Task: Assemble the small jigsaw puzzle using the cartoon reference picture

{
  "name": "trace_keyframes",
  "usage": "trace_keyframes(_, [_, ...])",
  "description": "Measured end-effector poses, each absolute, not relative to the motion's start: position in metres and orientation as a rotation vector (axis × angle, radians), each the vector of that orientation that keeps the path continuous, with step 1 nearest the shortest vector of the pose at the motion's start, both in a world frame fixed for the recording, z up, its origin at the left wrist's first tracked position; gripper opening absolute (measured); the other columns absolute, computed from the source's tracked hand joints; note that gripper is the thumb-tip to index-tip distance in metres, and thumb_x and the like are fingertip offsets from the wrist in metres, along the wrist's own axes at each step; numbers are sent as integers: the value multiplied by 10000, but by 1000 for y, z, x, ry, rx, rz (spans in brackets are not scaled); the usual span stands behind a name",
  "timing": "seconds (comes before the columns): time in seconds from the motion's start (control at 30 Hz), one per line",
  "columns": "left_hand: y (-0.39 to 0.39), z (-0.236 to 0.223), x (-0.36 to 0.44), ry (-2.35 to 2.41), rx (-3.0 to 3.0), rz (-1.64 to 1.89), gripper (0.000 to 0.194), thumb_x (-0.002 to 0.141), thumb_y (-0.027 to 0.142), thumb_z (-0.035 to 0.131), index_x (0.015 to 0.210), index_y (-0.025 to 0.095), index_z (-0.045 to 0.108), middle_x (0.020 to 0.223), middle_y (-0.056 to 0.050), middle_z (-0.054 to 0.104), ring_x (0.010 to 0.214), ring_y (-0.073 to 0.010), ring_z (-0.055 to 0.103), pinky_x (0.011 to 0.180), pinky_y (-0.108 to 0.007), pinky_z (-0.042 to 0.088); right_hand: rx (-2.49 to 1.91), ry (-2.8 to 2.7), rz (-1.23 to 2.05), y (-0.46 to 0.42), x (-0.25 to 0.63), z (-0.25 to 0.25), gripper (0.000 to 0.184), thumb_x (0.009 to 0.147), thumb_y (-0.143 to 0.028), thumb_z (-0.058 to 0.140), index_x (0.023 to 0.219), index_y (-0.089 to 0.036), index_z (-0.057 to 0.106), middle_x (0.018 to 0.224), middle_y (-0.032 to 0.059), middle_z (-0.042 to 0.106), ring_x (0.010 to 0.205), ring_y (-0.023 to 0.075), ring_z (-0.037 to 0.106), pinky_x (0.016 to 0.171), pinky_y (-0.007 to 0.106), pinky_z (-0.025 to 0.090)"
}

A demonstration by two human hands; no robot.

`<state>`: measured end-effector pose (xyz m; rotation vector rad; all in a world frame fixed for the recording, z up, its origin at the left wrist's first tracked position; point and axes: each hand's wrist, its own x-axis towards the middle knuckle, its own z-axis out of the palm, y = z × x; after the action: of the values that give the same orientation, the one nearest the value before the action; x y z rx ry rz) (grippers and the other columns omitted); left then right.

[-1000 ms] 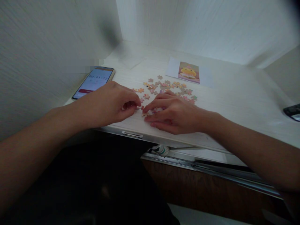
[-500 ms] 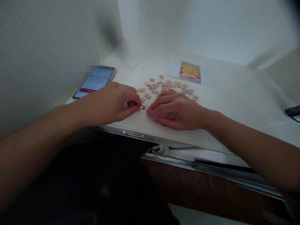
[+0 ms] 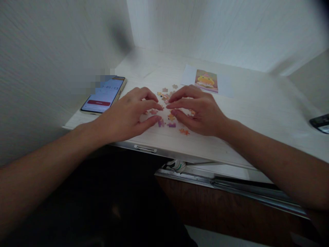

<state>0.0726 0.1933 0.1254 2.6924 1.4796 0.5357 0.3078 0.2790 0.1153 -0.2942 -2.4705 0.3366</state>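
Small jigsaw pieces lie loose on the white desktop between my hands. My left hand point(image 3: 137, 111) hovers at their left side, fingers curved and apart from the thumb, with nothing visible in it. Its thumb tip is close to a purple piece point(image 3: 161, 124); whether they touch I cannot tell. My right hand point(image 3: 199, 108) arches over the pieces from the right, its fingers spread and no piece seen in its grasp. Beneath its thumb lies a yellow piece point(image 3: 171, 117). A second purple piece point(image 3: 171, 125) and an orange piece point(image 3: 184, 131) sit nearer the front edge. My right hand hides part of the pile.
Behind the pile, a printed picture of a yellow figure point(image 3: 206, 81) rests on the desk. To the left lies a phone point(image 3: 104, 96) running a timer. A dark object point(image 3: 321, 123) is at the far right. White walls enclose the desktop.
Both hands have moved off the purple pieces at the front, and their fingers have opened. My right hand has shifted up and away from me, uncovering the orange piece.
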Motion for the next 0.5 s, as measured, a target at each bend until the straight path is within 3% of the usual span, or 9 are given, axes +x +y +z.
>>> trace_keyframes(0.13, [193,112,78,1440,2743,376,573,969,515,429,1457,216,436,1569,-123,245,1444,-305,230,1173,-474,219,-502,-2299,214,294,311,114,228,946,-263,484,1022,-233,697,1057,87,649,1012,237,595,906,436,449])
trace_keyframes(0.2, [193,109,79,1430,2744,190,650,975,571,365,1533,242,311,1609,-122,95,1482,-337,87,1184,-521,153,-581,-2274,179,305,313,111,246,954,-286,467,1025,-223,695,1055,89,660,1012,238,604,925,445,457])
trace_keyframes(0.33, [191,110,74,1429,2710,-66,760,963,659,259,1581,229,154,1611,-120,2,1489,-324,10,1201,-503,103,-660,-2478,150,320,322,111,331,951,-371,482,1161,-194,668,1203,121,658,1159,268,582,1027,487,428])
trace_keyframes(0.5, [188,111,73,1493,2689,-111,817,954,691,198,1587,189,81,1609,-118,-30,1491,-302,-32,1213,-470,72,-721,-2926,210,316,331,117,702,906,-596,493,1504,-248,376,1602,114,288,1462,361,275,1158,587,266])
